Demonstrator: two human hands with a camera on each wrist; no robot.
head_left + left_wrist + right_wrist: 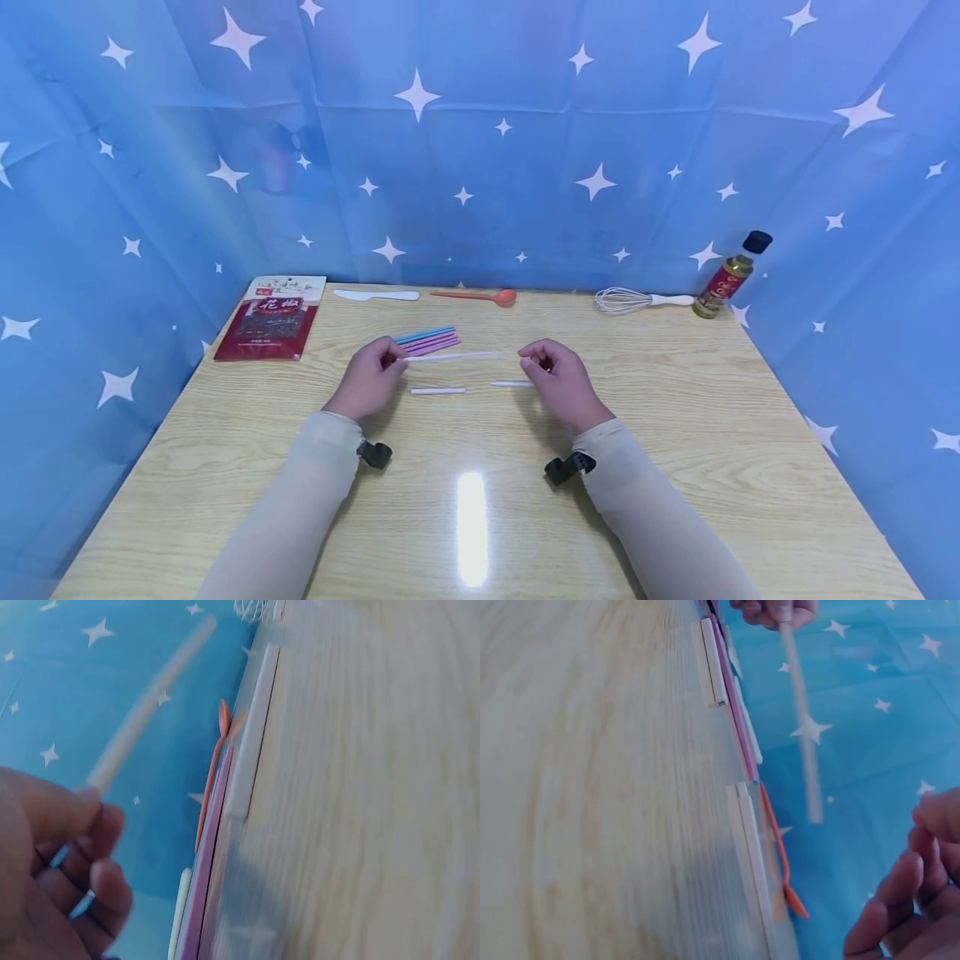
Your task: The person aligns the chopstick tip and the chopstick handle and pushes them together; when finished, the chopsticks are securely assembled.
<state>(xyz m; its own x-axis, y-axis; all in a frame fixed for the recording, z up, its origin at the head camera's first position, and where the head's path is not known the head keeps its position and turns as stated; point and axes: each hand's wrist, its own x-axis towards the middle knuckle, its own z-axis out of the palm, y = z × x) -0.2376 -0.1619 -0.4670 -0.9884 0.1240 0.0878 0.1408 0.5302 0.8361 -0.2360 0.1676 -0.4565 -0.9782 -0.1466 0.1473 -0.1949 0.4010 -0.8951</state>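
Observation:
In the head view my left hand (pixel 369 379) pinches one end of a thin white straw (pixel 457 356), which sticks out to the right above the table. The straw looks blurred in the left wrist view. My right hand (pixel 557 379) is raised beyond the straw's free end, fingers loosely bent with nothing between them. Below the hands two short white straws lie on the table, one at the left (pixel 437 391) and one at the right (pixel 510 383), the latter partly hidden by my right hand. Beside my left fingers are several blue and purple straws (pixel 429 340).
Along the table's back edge lie a red spice packet (pixel 266 329), a white knife (pixel 377 295), an orange-red spoon (pixel 504 297) and a whisk (pixel 624 301). An oil bottle (pixel 724 286) stands at the back right. A blue starred curtain (pixel 495 158) hangs behind.

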